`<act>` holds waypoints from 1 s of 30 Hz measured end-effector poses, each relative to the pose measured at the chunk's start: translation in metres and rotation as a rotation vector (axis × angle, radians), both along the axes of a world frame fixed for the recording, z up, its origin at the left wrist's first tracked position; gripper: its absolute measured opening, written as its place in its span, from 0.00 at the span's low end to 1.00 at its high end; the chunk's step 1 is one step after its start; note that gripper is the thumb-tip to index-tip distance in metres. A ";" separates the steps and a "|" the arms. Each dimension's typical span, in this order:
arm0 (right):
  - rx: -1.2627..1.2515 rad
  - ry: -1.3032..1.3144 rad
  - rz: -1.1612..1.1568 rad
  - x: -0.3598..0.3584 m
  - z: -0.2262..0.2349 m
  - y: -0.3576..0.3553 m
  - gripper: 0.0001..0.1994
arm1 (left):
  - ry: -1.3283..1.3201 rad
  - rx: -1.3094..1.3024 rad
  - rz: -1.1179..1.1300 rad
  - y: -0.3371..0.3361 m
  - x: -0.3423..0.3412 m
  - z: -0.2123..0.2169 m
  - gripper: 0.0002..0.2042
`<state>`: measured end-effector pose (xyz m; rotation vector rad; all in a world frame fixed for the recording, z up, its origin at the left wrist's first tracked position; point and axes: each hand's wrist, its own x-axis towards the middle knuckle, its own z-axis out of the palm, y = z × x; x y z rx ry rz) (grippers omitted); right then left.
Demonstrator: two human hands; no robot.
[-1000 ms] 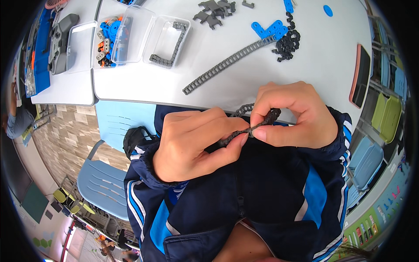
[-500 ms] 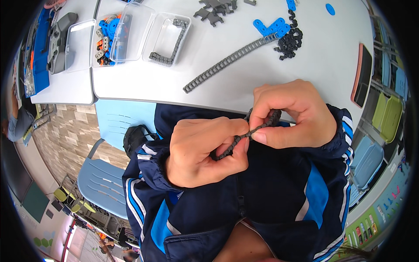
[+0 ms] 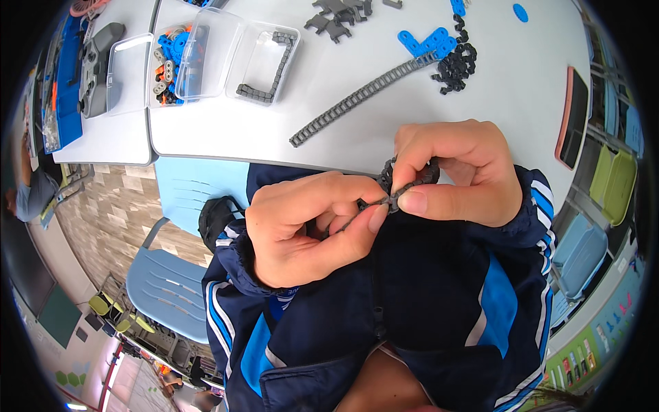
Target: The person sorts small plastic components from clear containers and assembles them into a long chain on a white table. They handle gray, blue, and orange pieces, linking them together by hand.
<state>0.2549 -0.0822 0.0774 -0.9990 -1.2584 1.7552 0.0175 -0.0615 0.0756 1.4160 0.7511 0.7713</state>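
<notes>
A dark plastic link chain (image 3: 417, 184) is pinched between both my hands, just off the near edge of the table. My left hand (image 3: 309, 223) grips one stretch of it between thumb and forefinger, part of it hidden in the palm. Close beside, my right hand (image 3: 463, 172) pinches the chain with thumb and forefinger, and a loop curls up behind the fingers. On the table beyond lies a straight grey tread chain (image 3: 364, 96), its far end by blue connector plates (image 3: 427, 44). A black chain (image 3: 456, 69) lies heaped next to them.
An open clear box (image 3: 255, 93) holds a grey chain; another box (image 3: 168, 69) has blue, orange and grey parts. Grey pieces (image 3: 336, 24) lie at the far side. A phone (image 3: 571, 117) rests near the right edge, a game controller (image 3: 97, 69) at left. A blue chair (image 3: 168, 288) stands left.
My left hand has shifted slightly left, and its fingers have changed their hold on the chain. More of the chain now bunches by my right fingertips.
</notes>
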 end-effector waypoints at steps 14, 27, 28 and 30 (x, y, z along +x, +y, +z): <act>-0.079 0.095 -0.091 0.002 -0.001 0.002 0.07 | -0.265 -0.104 -0.069 0.009 -0.035 -0.013 0.05; 0.411 -0.442 -0.032 -0.023 -0.019 0.003 0.07 | -0.486 -0.295 0.056 0.006 -0.081 -0.006 0.05; 0.472 -0.519 -0.067 -0.028 -0.018 0.005 0.07 | -0.478 -0.313 0.076 0.006 -0.079 -0.007 0.05; 0.727 -0.686 -0.102 -0.044 -0.021 0.017 0.09 | -0.405 -0.365 0.113 0.006 -0.073 -0.002 0.05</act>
